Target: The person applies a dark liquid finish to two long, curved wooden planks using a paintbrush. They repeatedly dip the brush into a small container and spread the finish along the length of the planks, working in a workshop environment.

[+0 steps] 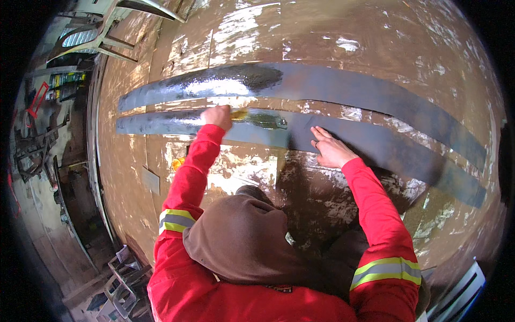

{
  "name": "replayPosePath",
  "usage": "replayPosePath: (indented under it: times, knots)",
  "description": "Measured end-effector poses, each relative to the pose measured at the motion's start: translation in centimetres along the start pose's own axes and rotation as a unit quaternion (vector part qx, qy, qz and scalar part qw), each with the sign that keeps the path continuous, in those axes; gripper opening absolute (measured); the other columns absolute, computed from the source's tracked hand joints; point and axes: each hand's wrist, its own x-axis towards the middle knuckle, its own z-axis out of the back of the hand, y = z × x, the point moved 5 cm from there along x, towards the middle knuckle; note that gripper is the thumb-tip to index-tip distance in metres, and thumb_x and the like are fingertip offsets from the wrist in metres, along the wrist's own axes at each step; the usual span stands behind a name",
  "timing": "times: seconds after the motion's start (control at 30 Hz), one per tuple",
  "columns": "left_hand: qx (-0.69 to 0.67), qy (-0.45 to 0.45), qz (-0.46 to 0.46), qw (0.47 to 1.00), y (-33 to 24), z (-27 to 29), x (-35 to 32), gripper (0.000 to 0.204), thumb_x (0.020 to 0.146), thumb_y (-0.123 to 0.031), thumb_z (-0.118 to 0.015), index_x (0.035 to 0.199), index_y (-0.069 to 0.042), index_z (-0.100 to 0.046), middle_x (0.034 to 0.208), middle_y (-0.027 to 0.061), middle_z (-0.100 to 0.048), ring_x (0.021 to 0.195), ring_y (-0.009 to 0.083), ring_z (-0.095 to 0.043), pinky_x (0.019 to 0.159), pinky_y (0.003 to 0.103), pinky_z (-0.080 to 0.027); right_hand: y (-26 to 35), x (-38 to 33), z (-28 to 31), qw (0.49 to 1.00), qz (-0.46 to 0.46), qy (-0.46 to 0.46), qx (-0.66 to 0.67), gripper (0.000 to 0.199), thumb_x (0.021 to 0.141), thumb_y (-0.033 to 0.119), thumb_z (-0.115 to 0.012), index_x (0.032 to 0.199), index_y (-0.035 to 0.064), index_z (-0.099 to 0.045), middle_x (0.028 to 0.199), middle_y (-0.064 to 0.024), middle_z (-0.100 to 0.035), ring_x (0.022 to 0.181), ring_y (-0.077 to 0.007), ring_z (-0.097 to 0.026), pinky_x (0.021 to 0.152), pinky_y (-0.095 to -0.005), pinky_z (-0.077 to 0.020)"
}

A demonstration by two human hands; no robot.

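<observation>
Two long dark grey strips lie side by side across the brown work surface. The near strip [370,134] is under my hands, and the far strip [332,80] runs just beyond it. A glossy wet coating covers much of the left half of both; their right parts look dull. My left hand [217,117] is closed on a yellow brush [238,115], mostly hidden by the fist, over the coated part of the near strip. With fingers stretched out, my right hand [333,149] rests on the dull part of that strip, holding nothing.
A yellow-orange container [178,162] sits beside my left forearm, partly hidden. Nearby lies a small grey plate [151,181]. White smears mark the brown surface [440,32]. A chair frame [102,40] stands at the far left, and a cluttered floor lies beyond the left edge.
</observation>
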Motion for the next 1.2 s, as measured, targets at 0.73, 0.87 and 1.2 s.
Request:
replayPosePath:
  times: [0.73,0.87,1.2]
  knots:
    - [0.050,0.054,-0.003,0.997,2.2,-0.9,-0.5,0.021,0.075,-0.024,-0.062,0.092,-0.014,-0.069,0.088,0.0108,-0.069,0.081,0.0313,-0.067,0.070,0.043,-0.054,0.1,-0.3,-0.1,1.000,-0.004,-0.003,-0.005,0.048,0.074,0.011,-0.057,0.120,-0.0037,-0.057,0.150,-0.0170,-0.023,0.139,-0.0292,-0.021,0.109,-0.0392,-0.0325]
    - [0.073,0.038,0.029,0.996,4.0,-0.6,-1.6,0.020,0.074,-0.019,-0.063,0.092,-0.012,-0.068,0.088,0.0110,-0.069,0.083,0.0302,-0.067,0.070,0.040,-0.055,0.6,-0.3,0.3,1.000,-0.022,0.010,-0.004,0.048,0.074,0.011,-0.058,0.120,-0.0034,-0.057,0.150,-0.0166,-0.022,0.140,-0.0284,-0.020,0.110,-0.0399,-0.0315]
    - [-0.148,-0.013,-0.125,0.981,-9.5,1.4,-7.0,0.018,0.076,-0.018,-0.055,0.089,-0.017,-0.067,0.071,0.0125,-0.066,0.068,0.0313,-0.066,0.060,0.045,-0.052,0.8,-0.1,0.2,1.000,-0.004,0.003,-0.021,0.051,0.070,0.009,-0.058,0.120,-0.0040,-0.057,0.150,-0.0187,-0.021,0.140,-0.0301,-0.020,0.110,-0.0378,-0.0305]
